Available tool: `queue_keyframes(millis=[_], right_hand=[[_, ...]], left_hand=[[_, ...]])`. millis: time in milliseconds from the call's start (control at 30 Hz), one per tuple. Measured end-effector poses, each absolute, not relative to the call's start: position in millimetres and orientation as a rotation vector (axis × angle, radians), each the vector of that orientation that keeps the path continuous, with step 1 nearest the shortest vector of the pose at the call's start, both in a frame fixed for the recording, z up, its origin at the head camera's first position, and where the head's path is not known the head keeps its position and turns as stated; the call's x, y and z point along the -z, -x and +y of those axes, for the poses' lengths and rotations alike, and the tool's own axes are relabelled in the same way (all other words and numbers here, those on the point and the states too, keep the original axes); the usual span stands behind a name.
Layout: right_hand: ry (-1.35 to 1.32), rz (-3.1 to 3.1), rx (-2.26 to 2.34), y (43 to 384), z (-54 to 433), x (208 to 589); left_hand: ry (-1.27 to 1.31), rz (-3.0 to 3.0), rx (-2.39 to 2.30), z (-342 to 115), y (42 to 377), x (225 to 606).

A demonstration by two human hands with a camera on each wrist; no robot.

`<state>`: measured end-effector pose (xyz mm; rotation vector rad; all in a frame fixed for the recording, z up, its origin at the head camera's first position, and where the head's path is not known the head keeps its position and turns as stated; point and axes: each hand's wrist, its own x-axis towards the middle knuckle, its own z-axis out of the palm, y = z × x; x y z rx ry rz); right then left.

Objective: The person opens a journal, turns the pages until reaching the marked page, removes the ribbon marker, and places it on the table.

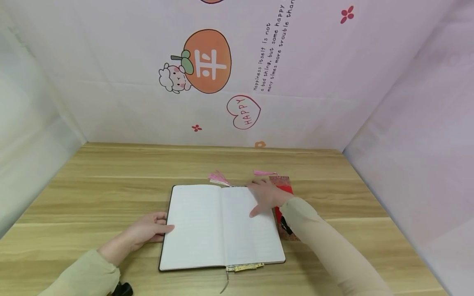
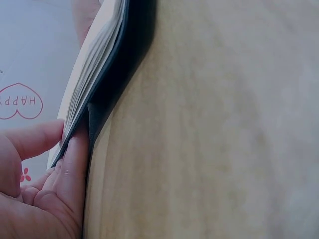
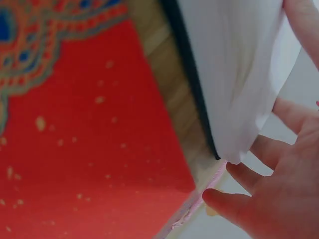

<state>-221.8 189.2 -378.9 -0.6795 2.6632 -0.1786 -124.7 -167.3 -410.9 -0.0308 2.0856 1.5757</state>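
Observation:
An open notebook [image 1: 196, 226] with pale, faintly lined pages and a dark cover lies on the wooden table. At its left edge my left hand [image 1: 146, 230] grips it. In the left wrist view the thumb [image 2: 42, 137] rests on the page side and the fingers go under the dark cover. My right hand [image 1: 268, 195] is spread at the upper right corner of the right page. Its thumb lies over the page, and the fingertips touch the top edge in the right wrist view. Just right of the notebook lies a red card [image 3: 114, 139] with gold flecks and a patterned border, partly hidden by the right arm.
A pink tassel [image 1: 218, 177] lies above the notebook's spine, and another pink tassel [image 1: 264, 173] extends from the red card. A yellow patterned strip [image 1: 249, 267] and a thin ribbon [image 1: 224, 286] stick out at the bottom. A printed cloth wall [image 1: 307, 123] stands behind the table.

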Motion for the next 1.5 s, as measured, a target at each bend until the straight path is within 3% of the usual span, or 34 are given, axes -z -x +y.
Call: queue_keyframes(millis=[633,900,1167,1300,1500], right_hand=[[0.717,2.894,0.365,195,190,378],[0.525,2.744,0.948,172,212,371],[0.303,2.190,1.676,160,218,364],[0.424,2.074,1.691,147,202,358],[0.893,2.404,0.993,122,163,364]], left_hand=[[0.041,2.078,-1.595,-166,123,410],[0.028,2.071,-1.599,-166,124,409],[0.034,2.085,-1.589,-165,124,409],[0.040,2.081,-1.594,-165,124,410],[0.021,2.062,-1.608,-166,125,409]])
